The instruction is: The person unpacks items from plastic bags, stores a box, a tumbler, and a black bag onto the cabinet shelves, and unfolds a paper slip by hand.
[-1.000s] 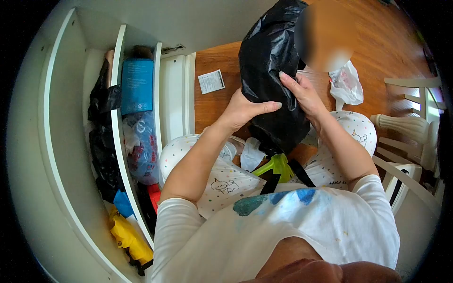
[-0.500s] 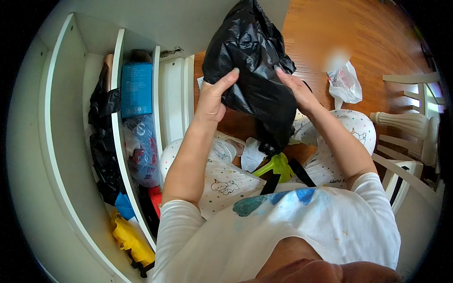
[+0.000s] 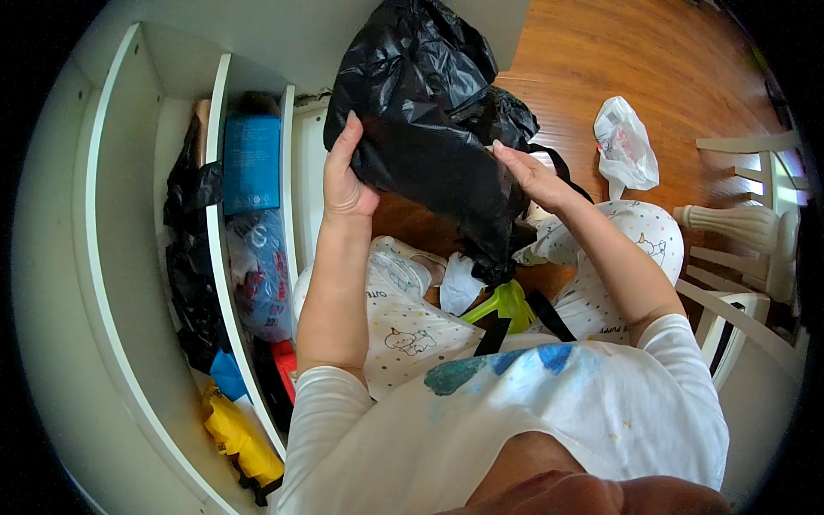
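Observation:
A large crinkled black plastic bag is stretched between my two hands above the floor. My left hand grips its left side, thumb on top and fingers hidden beneath. On the bag's right side, my right hand pinches the plastic with thumb and fingertips. The bag's lower end hangs between my legs, close to a lime-green item with black straps and a white piece of plastic. What the bag contains cannot be seen.
An open white cabinet at left holds a blue box, a clear bag of items, black plastic and a yellow bag. A white plastic bag lies on the wooden floor. White chair parts stand at right.
The black bag has moved left and spread wider. My left hand has shifted left and up with it; my hands are farther apart. The bag now covers the white card on the floor.

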Motion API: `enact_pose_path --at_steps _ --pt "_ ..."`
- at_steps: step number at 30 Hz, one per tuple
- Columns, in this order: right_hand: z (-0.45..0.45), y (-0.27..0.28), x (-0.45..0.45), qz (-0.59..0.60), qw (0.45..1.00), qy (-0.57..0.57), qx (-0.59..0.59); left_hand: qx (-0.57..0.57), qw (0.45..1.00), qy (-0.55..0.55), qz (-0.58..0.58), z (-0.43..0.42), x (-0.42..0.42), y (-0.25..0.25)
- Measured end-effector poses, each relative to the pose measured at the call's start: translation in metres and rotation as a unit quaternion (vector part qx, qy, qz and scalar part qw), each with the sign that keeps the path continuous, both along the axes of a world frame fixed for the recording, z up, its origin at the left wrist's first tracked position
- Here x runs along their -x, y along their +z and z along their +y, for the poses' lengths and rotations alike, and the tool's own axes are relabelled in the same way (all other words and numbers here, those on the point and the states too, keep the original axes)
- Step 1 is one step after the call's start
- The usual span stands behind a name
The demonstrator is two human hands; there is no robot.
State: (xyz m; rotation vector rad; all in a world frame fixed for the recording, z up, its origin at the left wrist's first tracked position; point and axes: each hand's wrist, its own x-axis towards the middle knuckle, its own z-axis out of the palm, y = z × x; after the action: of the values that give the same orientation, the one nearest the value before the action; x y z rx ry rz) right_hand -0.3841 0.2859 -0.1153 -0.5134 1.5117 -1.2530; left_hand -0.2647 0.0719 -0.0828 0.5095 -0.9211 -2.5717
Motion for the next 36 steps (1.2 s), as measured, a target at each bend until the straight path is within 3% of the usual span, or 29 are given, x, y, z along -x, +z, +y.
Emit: enact_pose_path --at_steps 3,9,11,14,18,20,24,26,29,32,36 --pt "0.0 -0.019 -0.003 0.023 0.997 0.002 0.072 -0.004 1.0 0.012 0.008 0.001 -0.001 0.005" --pt "0.004 -0.042 -0.006 0.069 0.997 -0.038 -0.004 -0.008 1.0 0.008 0.003 -0.005 -0.001 0.004" --pt "0.005 -0.047 -0.004 0.026 0.999 0.012 -0.025 -0.007 1.0 0.009 0.001 -0.007 0.0 0.002" --pt "0.005 -0.048 -0.003 0.056 0.996 0.034 -0.059 -0.003 1.0 0.025 -0.015 -0.007 0.0 0.0" --pt "0.004 -0.062 -0.005 -0.005 0.996 0.02 -0.092 0.007 0.999 0.019 -0.024 -0.002 0.002 0.001" --pt "0.005 -0.061 -0.008 0.074 0.997 0.037 -0.015 0.013 0.999 0.019 -0.036 0.0 0.003 -0.003" --pt "0.005 -0.05 -0.01 0.102 0.992 0.042 -0.058 0.018 0.999 -0.018 -0.035 0.004 0.005 -0.01" --pt "0.007 -0.048 -0.01 0.171 0.979 0.082 -0.067 0.016 0.999 -0.026 -0.042 0.008 0.008 -0.014" --pt "0.01 -0.091 -0.008 0.264 0.954 0.143 -0.019 0.026 0.998 -0.039 -0.052 0.011 0.009 -0.019" --pt "0.014 -0.114 -0.007 0.312 0.921 0.227 -0.056 0.037 0.996 -0.063 -0.057 0.012 0.01 -0.021" --pt "0.013 -0.07 -0.015 0.328 0.914 0.237 -0.014 0.063 0.99 -0.074 -0.098 0.016 0.011 -0.019"
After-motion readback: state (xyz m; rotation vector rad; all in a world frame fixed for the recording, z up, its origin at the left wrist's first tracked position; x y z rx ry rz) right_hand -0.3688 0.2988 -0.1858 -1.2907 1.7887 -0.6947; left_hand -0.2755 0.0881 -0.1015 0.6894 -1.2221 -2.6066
